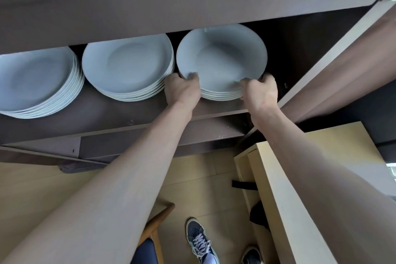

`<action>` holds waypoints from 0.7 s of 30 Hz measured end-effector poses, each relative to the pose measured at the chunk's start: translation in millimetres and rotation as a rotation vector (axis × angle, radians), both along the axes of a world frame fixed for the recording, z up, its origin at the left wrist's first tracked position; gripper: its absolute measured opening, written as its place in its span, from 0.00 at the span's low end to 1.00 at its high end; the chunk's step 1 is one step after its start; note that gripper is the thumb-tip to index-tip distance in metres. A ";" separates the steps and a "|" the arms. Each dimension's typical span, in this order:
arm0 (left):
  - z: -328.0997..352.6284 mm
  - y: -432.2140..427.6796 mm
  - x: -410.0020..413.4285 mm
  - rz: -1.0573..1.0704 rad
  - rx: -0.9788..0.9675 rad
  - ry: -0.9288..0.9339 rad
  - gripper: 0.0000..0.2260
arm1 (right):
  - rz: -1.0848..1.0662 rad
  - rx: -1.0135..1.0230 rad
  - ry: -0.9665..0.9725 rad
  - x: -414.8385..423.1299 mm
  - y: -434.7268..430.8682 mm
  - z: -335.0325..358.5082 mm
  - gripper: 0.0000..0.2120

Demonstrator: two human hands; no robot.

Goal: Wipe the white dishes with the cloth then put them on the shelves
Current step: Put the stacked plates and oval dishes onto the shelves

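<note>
While reaching forward, left hand (182, 90), right hand (260, 92) grip plates (220, 55).

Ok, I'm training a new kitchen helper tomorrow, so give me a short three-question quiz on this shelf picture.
1. True or false: the left hand and the right hand grip the same stack of plates.
2. How many stacks of plates stand on the shelf? A two; B three; C four.
3. Fill in: seen from the person, the gripped stack is the ___ one in the row.

Key
1. True: both hold its near edge.
2. B: the left stack, the middle stack and the gripped stack.
3. Rightmost.
</note>
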State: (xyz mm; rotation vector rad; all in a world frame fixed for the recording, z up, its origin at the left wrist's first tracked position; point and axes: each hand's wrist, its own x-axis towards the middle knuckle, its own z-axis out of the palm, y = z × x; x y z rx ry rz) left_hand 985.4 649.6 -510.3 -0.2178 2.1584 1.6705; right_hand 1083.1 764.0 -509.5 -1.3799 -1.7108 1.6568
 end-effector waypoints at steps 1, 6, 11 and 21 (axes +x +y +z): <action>0.2 2.6 -1.3 0.011 0.017 -0.009 0.12 | -0.002 0.011 0.004 -2.4 1.0 0.1 0.16; 0.3 9.2 0.1 0.036 0.094 -0.023 0.11 | 0.009 0.101 -0.002 -10.0 5.2 -1.7 0.18; 3.7 5.1 14.8 0.033 0.184 -0.062 0.11 | -0.006 0.169 0.016 -7.9 4.9 -4.4 0.18; -2.2 -10.5 146.8 -0.040 0.049 0.072 0.21 | 0.106 0.079 0.091 112.6 -41.0 -6.3 0.21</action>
